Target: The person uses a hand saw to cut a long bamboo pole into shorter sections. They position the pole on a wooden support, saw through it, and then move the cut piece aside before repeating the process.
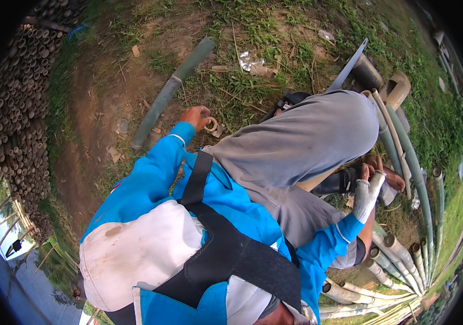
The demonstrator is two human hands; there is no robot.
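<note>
Step in hand, apparently: ring handling. Left hand [194, 116], partly curled, pinches tan ring [210, 124] at 11 o'clock. Gloved right hand [367, 194], 3 o'clock: closure and contents indeterminable. Next move likely requires steady grip.

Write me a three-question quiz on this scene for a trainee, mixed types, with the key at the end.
1. Multiple choice: which hand wears the white knitted glove? A) left B) right C) both
2. True or false: the green bamboo segment lies across the person's grey trousers.
3. Fill in: at the fingertips of the left hand is a small tan ____.

Key:
1. B, the right hand.
2. False; the green bamboo segment lies on the ground, beyond the left hand.
3. Ring.
</note>
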